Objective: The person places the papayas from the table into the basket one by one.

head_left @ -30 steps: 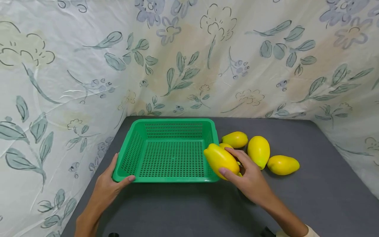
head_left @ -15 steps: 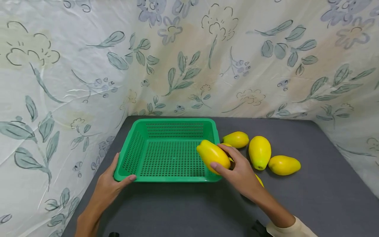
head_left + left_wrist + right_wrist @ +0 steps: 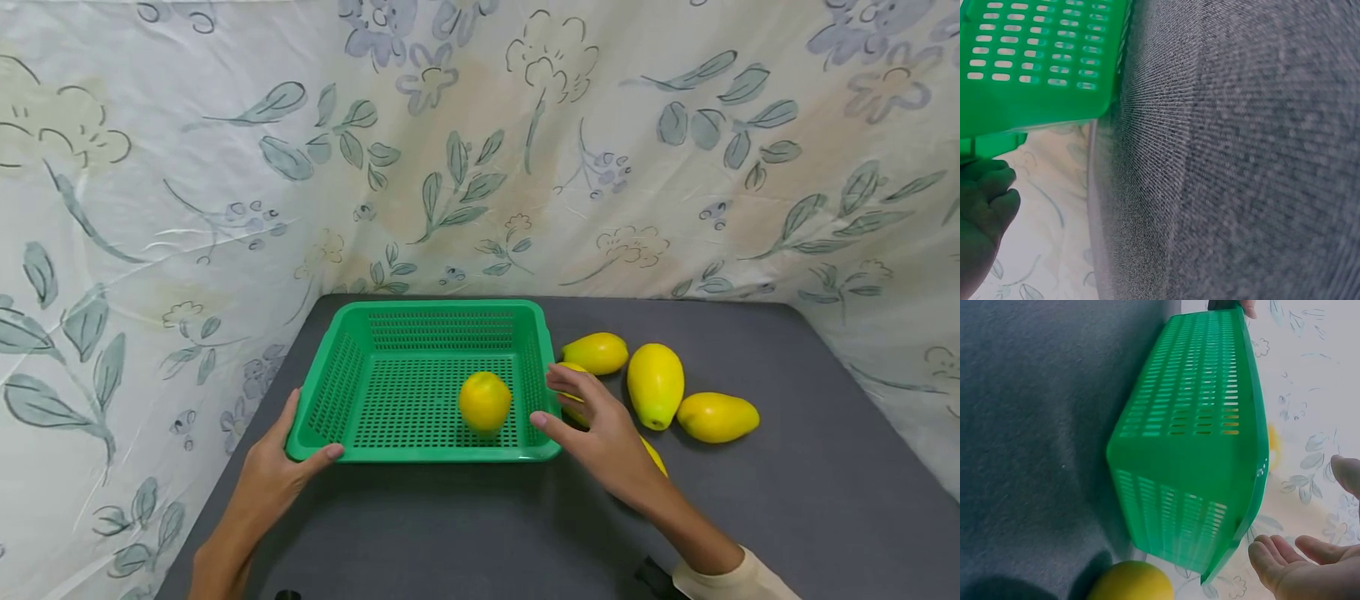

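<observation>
- Yellow fruit (image 3: 484, 402) a little below the middle of the head frame: within the outline of the green basket (image 3: 442, 456), toward its right side, almost round as seen from this angle. Contact with the slotted floor: impossible to tell.
- Green basket: spreads across the centre and left-centre of the frame, rectangular, broad-rimmed, slotted in walls and floor, with the opening facing up.
- Left hand (image 3: 277, 473), lower left of the frame: clamped on the basket's near left corner, thumb laid over the rim, fingers on the outer side. In the left wrist view, fingers at the lower left, bent close to a green edge.
- Right hand (image 3: 600, 429), right of centre: thumb and fingers apart, clear of the fruit in the basket, tips just beside the right rim. Same gap between thumb and fingers at the lower right of the right wrist view.
- Right of the basket: a small fruit (image 3: 595, 354) above the right hand, a plump fruit (image 3: 656, 386) close by, and a sideways fruit (image 3: 718, 417) farthest right. Two more partly hidden: a covered fruit (image 3: 573, 367) behind the fingers, a sliver of fruit (image 3: 655, 456) behind the wrist.
- Underneath, a dark grey table (image 3: 465, 533); across the top, a pale floral cloth (image 3: 480, 108). At the lower right, a cream sleeve (image 3: 738, 581).
</observation>
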A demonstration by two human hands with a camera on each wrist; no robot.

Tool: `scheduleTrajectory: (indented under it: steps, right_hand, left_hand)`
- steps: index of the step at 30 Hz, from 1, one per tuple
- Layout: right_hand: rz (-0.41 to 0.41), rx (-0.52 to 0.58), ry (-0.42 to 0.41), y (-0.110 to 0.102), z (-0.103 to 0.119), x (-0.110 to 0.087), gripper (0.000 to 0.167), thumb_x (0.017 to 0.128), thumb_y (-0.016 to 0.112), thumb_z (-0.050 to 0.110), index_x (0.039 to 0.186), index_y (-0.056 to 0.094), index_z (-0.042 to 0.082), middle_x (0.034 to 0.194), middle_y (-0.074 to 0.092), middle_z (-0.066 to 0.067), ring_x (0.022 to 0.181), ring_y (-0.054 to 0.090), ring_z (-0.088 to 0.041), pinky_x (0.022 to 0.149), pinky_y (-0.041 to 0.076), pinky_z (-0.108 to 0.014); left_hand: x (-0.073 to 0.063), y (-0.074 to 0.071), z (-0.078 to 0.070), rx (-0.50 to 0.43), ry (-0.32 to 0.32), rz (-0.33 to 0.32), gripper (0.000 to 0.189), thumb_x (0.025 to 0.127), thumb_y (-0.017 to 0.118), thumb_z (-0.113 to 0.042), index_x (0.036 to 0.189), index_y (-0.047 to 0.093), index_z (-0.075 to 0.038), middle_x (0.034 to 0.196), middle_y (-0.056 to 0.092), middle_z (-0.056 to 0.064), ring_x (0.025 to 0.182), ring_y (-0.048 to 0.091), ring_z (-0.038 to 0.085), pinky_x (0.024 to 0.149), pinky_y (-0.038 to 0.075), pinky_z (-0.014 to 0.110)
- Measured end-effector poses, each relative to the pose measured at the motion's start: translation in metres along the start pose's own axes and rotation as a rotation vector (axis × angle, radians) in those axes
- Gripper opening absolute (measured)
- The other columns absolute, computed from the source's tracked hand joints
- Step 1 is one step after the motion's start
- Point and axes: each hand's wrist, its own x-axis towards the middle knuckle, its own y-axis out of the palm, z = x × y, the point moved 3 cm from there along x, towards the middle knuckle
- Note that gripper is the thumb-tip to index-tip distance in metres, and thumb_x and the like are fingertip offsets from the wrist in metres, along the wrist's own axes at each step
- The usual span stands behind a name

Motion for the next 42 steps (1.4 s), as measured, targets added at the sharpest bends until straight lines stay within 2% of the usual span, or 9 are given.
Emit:
scheduleTrajectory:
  steps: [5,13,21,26,30,33,42]
  right_hand:
    - [-0.007,0.015,0.017,-0.005,-0.004,-0.004,0.069,0.101,0.075,0.029,0.16,0.044,0.01,0.156,0.051,-0.009,0.144,0.052,-0.03,0.115,0.044,-0.053]
    - [-0.015,0.032,0.023,-0.008,-0.009,-0.01,0.066,0.102,0.074,0.031,0.16,0.045,0.018,0.157,0.051,-0.008,0.144,0.052,-0.031,0.114,0.044,-0.052]
    - [-0.058,0.055,0.01,-0.012,-0.017,-0.015,0.061,0.102,0.075,0.024,0.156,0.049,0.015,0.154,0.051,-0.01,0.142,0.054,-0.031,0.113,0.046,-0.05]
    - [-0.074,0.023,0.02,-0.015,-0.02,-0.02,0.062,0.102,0.074,0.026,0.157,0.048,0.014,0.156,0.05,-0.012,0.143,0.053,-0.029,0.113,0.047,-0.039]
    - [-0.099,-0.004,0.014,-0.02,-0.023,-0.024,0.06,0.102,0.074,0.024,0.156,0.049,0.013,0.154,0.053,-0.011,0.141,0.054,-0.028,0.11,0.046,-0.022]
    - [-0.113,-0.009,0.016,-0.023,-0.026,-0.028,0.06,0.102,0.075,0.023,0.156,0.049,0.014,0.153,0.054,-0.009,0.14,0.055,-0.027,0.108,0.044,-0.014]
    - [-0.124,-0.057,0.076,-0.033,-0.035,-0.036,0.067,0.101,0.075,0.03,0.158,0.046,0.012,0.154,0.054,-0.013,0.139,0.056,-0.026,0.106,0.042,-0.01]
  left_hand:
    - [-0.001,-0.001,-0.001,0.006,-0.004,-0.002,0.112,0.094,0.082,-0.039,0.172,0.006,-0.014,0.168,0.03,0.03,0.148,0.039,0.047,0.107,0.039,0.063]
    - [-0.002,0.0,-0.003,0.024,0.004,-0.016,0.111,0.094,0.082,-0.039,0.172,0.007,-0.012,0.167,0.033,0.031,0.145,0.042,0.046,0.106,0.04,0.062]
    - [-0.002,0.001,-0.002,0.042,0.015,-0.03,0.11,0.095,0.081,-0.039,0.172,0.008,-0.01,0.167,0.034,0.03,0.139,0.048,0.043,0.103,0.041,0.058]
    - [-0.002,0.001,-0.002,0.055,0.019,-0.035,0.109,0.095,0.081,-0.04,0.172,0.009,-0.011,0.166,0.037,0.03,0.138,0.05,0.041,0.1,0.041,0.055]
    - [-0.001,0.001,-0.001,0.039,0.017,-0.027,0.11,0.095,0.081,-0.04,0.172,0.008,-0.012,0.167,0.034,0.03,0.142,0.046,0.044,0.103,0.041,0.059]
    - [-0.002,0.001,0.0,0.029,0.013,-0.016,0.111,0.095,0.081,-0.039,0.172,0.006,-0.012,0.168,0.031,0.031,0.145,0.043,0.046,0.106,0.04,0.062]
    - [-0.002,0.002,-0.001,0.036,0.015,-0.02,0.11,0.095,0.081,-0.038,0.172,0.007,-0.011,0.168,0.031,0.031,0.144,0.043,0.048,0.106,0.04,0.064]
